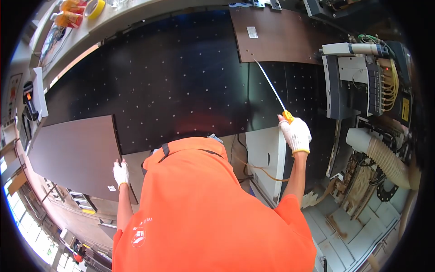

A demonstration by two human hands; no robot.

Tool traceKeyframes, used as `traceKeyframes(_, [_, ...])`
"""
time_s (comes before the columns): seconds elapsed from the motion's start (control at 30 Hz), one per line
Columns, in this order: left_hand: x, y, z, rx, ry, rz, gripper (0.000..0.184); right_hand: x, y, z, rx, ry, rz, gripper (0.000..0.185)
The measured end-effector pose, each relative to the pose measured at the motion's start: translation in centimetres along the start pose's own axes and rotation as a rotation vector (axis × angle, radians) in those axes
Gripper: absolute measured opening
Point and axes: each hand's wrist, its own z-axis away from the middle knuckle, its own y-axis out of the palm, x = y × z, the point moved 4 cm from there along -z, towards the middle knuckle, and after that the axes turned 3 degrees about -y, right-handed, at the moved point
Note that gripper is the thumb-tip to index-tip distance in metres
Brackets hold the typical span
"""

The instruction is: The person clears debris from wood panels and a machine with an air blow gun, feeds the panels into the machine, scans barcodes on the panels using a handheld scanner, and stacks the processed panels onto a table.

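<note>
My right hand (pixel 297 134), in a white glove with bare fingertips, is closed around the yellow handle of an air blow gun (pixel 271 85) with a long, thin, pale tube. Its tip is at the near left corner of a brown panel (pixel 285 38) with a white label, which lies on the black dotted table (pixel 181 81). At the left, my left hand (pixel 121 173), gloved the same way, grips the right edge of another brown panel (pixel 74 154). That panel overlaps the table's near left side and sticks out beyond it.
Machine heads with cables (pixel 362 81) stand at the right, above a ribbed hose (pixel 385 161). A shelf (pixel 102 29) along the back left carries orange bottles (pixel 68 19) and a yellow tape roll (pixel 94 8). A handheld scanner (pixel 30 100) hangs at the far left.
</note>
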Motion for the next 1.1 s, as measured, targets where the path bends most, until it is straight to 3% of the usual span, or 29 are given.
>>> traceKeyframes(0.1, [0.3,0.6,-1.5,-0.111,0.037,-0.065,0.068,-1.4,0.9,3.5,-0.077,0.042,-0.032,0.068])
traceKeyframes(0.2, [-0.3,0.2,-1.9,-0.220,0.076,-0.075,0.066,-0.2,0.9,7.7,0.076,0.076,-0.062,0.068])
traceKeyframes(0.33, [0.0,-0.3,-3.3,-0.319,0.167,0.010,0.065,1.8,0.4,13.1,0.019,0.060,-0.085,0.067])
traceKeyframes(0.4, [-1.0,-2.2,-3.1,-0.360,0.203,-0.031,0.062,4.4,0.1,15.4,0.134,0.134,-0.142,0.066])
traceKeyframes(0.43, [-1.0,-2.8,-3.7,-0.367,0.235,0.001,0.059,5.1,0.8,16.1,0.149,0.131,-0.182,0.065])
traceKeyframes(0.47, [-3.4,-6.1,-3.3,-0.214,0.155,-0.010,0.060,5.2,2.2,16.3,0.167,0.098,-0.227,0.064])
traceKeyframes(0.5, [-0.3,-3.1,-5.8,-0.408,0.299,-0.057,0.062,5.8,4.9,16.1,0.228,0.053,-0.431,0.062])
traceKeyframes(0.53, [0.1,-3.1,-7.0,-0.462,0.381,-0.030,0.063,6.4,7.0,15.9,0.215,0.107,-0.517,0.058])
traceKeyframes(0.63, [0.3,-4.6,-9.4,-0.495,0.358,0.115,0.064,12.8,8.6,17.8,0.078,0.070,-0.664,0.058])
traceKeyframes(0.87, [-1.9,-6.0,-16.3,-0.566,0.502,0.219,0.068,24.3,12.2,22.0,0.224,0.006,-0.535,0.053])
traceKeyframes(1.1, [-5.1,-8.3,-18.5,-0.558,0.580,0.260,0.066,28.3,14.7,24.7,0.123,-0.060,-0.446,0.053])
